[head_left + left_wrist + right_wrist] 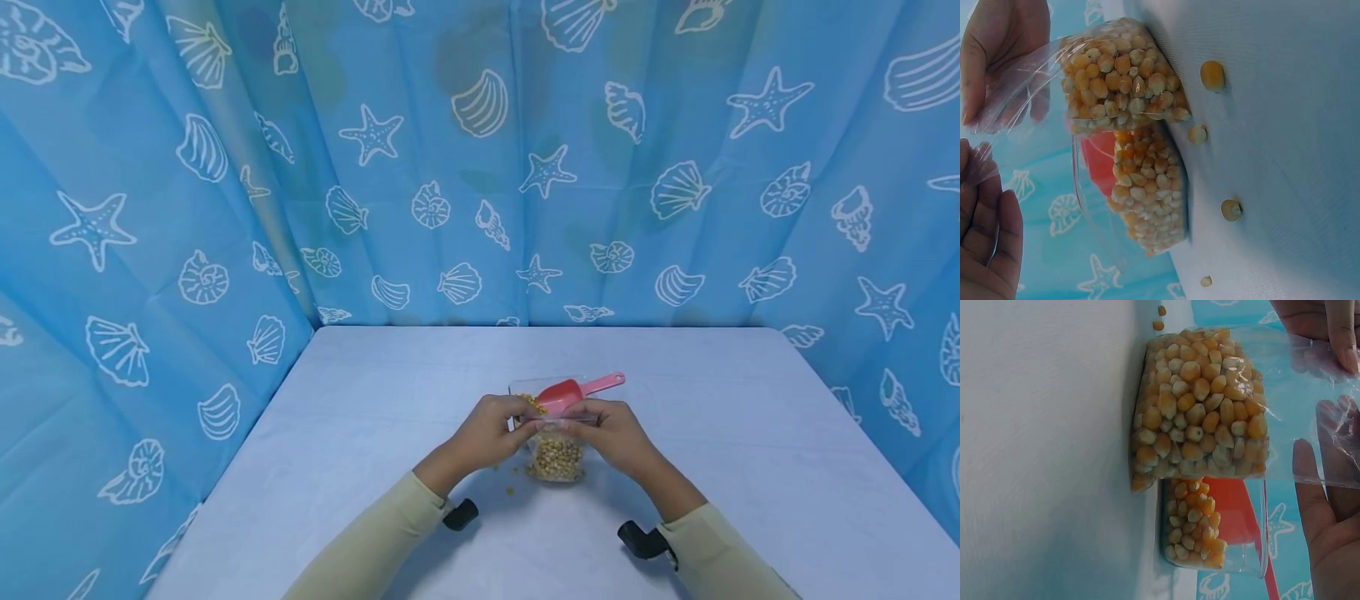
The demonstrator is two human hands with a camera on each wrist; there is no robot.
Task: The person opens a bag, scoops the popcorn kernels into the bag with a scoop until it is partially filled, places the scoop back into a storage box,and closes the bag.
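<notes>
A clear plastic bag (557,460) stands upright on the table, its lower part filled with corn kernels (1197,412). My left hand (491,432) pinches the bag's top edge on the left between thumb and fingers. On the other side, my right hand (613,435) pinches the same edge. Above the kernels the film is stretched up, as both wrist views show. Right behind the bag is a clear box (1264,531) holding more corn kernels (1150,194). A pink-red scoop (564,395) lies in that box, its handle sticking out to the right.
Several loose kernels (1212,75) lie on the white table (360,400) by the bag's left side. A blue curtain (480,183) with shell and starfish prints hangs behind the table and along its sides. Black wrist mounts (642,542) jut inward from the sleeves.
</notes>
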